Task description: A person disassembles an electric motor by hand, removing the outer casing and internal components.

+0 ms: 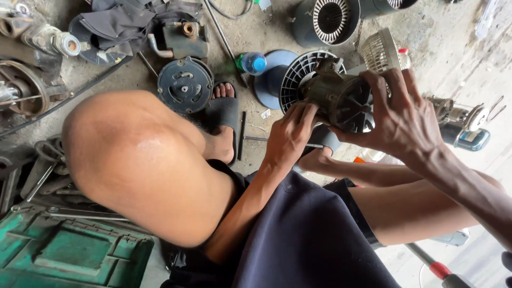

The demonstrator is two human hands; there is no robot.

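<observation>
We squat on concrete floor (448, 48), bare knee (138, 160) closest, green toolbox (64, 250) beside it. Above our lap, both hands hold dark blower motor (338, 98): left hand (290, 133) with fingers curled, tips pressing its near end; right hand (400, 114) with fingers wrapped round its body. Motor sits against black fan wheel (296, 74). Beyond: round pulley (185, 85) by our sandal (224, 114), blue-capped bottle (252, 63), second fan housing (325, 21).

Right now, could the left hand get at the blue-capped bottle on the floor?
Probably yes, once it lets go: the left hand grips the blower motor, and the bottle lies just beyond on open floor with nothing between.
</observation>
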